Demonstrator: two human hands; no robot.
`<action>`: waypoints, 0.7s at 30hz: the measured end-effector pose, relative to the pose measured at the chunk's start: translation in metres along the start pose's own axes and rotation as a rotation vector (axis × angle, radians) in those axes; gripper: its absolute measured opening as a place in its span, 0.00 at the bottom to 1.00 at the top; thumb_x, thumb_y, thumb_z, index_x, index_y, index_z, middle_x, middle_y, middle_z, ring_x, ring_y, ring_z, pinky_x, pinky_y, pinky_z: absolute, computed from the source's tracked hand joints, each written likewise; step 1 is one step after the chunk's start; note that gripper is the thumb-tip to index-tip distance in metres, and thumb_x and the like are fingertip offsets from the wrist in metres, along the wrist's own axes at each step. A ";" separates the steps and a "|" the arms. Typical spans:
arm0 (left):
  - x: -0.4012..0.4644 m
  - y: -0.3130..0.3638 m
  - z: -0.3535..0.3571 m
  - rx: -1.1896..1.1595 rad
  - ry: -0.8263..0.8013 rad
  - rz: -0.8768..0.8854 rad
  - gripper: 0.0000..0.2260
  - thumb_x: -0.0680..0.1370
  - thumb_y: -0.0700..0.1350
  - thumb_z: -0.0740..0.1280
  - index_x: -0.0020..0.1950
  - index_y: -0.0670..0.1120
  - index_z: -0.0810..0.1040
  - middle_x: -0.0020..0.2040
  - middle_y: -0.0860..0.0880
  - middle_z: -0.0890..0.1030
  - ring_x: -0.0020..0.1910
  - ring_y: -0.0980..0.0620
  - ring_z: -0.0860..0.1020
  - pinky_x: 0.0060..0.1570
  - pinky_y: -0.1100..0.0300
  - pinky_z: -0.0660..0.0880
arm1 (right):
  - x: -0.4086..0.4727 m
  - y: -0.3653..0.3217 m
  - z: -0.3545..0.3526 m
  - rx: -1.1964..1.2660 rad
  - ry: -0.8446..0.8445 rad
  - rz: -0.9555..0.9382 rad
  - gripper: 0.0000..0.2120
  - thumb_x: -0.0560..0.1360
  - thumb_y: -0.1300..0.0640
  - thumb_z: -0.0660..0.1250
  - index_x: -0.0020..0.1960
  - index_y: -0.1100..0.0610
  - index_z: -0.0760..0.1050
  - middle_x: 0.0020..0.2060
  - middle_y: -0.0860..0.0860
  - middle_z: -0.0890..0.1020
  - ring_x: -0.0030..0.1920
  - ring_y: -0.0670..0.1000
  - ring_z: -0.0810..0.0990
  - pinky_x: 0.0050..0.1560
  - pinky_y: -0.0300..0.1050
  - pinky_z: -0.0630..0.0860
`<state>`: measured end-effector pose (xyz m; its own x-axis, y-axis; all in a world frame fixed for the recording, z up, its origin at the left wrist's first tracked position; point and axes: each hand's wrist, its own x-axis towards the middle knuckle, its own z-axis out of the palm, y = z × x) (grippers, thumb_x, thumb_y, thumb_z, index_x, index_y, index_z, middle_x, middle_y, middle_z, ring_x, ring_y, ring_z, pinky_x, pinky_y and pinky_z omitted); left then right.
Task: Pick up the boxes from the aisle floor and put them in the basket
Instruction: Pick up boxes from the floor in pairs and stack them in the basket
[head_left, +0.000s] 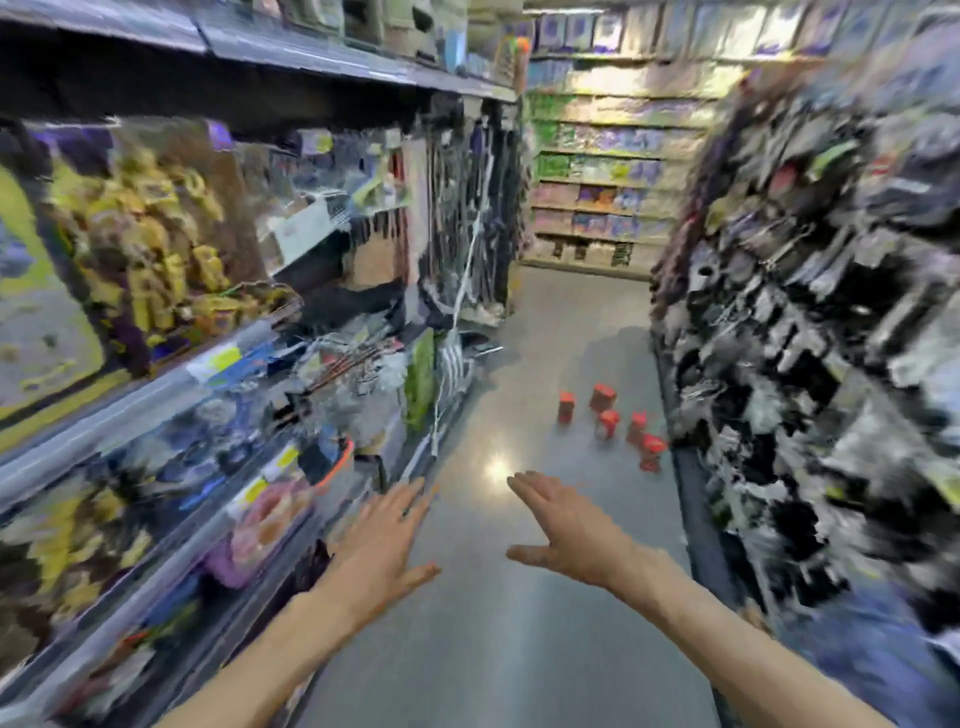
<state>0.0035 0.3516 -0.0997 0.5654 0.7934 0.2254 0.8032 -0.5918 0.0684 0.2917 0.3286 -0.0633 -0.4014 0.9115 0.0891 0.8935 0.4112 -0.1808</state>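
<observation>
Red boxes (610, 422) stand clustered on the aisle floor (519, 597) near its right edge; left hand (382, 545) and right hand (569, 530) extended, fingers straight, holding nothing

Five red boxes (602, 398) on the aisle floor (519, 597), two bare hands (382, 540), both empty

Five boxes (613, 421) sit clustered on the floor (519, 649) ahead, near the right shelves (810, 312). Left shelves (182, 338) line the other side. Both hands (384, 540) (566, 525) hover before the boxes, well apart from them.
</observation>
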 end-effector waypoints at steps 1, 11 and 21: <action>0.031 0.009 0.004 -0.004 0.010 0.027 0.43 0.70 0.68 0.66 0.78 0.46 0.61 0.76 0.43 0.66 0.73 0.43 0.67 0.69 0.44 0.67 | 0.003 0.026 -0.010 -0.018 0.006 0.024 0.43 0.73 0.35 0.65 0.78 0.57 0.56 0.77 0.56 0.61 0.76 0.56 0.58 0.75 0.50 0.58; 0.292 0.028 0.052 -0.073 0.025 0.143 0.40 0.73 0.65 0.66 0.79 0.48 0.58 0.77 0.44 0.63 0.75 0.44 0.62 0.72 0.47 0.62 | 0.085 0.249 -0.059 -0.094 0.077 0.158 0.43 0.73 0.36 0.67 0.77 0.58 0.58 0.75 0.55 0.65 0.74 0.56 0.63 0.74 0.48 0.60; 0.560 -0.046 0.120 -0.125 -0.007 0.198 0.38 0.76 0.64 0.65 0.80 0.50 0.53 0.80 0.46 0.56 0.78 0.45 0.55 0.75 0.47 0.55 | 0.248 0.443 -0.060 -0.096 0.069 0.272 0.44 0.70 0.29 0.59 0.78 0.53 0.57 0.75 0.51 0.65 0.74 0.52 0.62 0.73 0.49 0.62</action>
<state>0.3055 0.8402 -0.0937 0.7111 0.6611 0.2394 0.6476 -0.7484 0.1432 0.6000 0.7361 -0.0627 -0.1333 0.9841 0.1174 0.9826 0.1467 -0.1141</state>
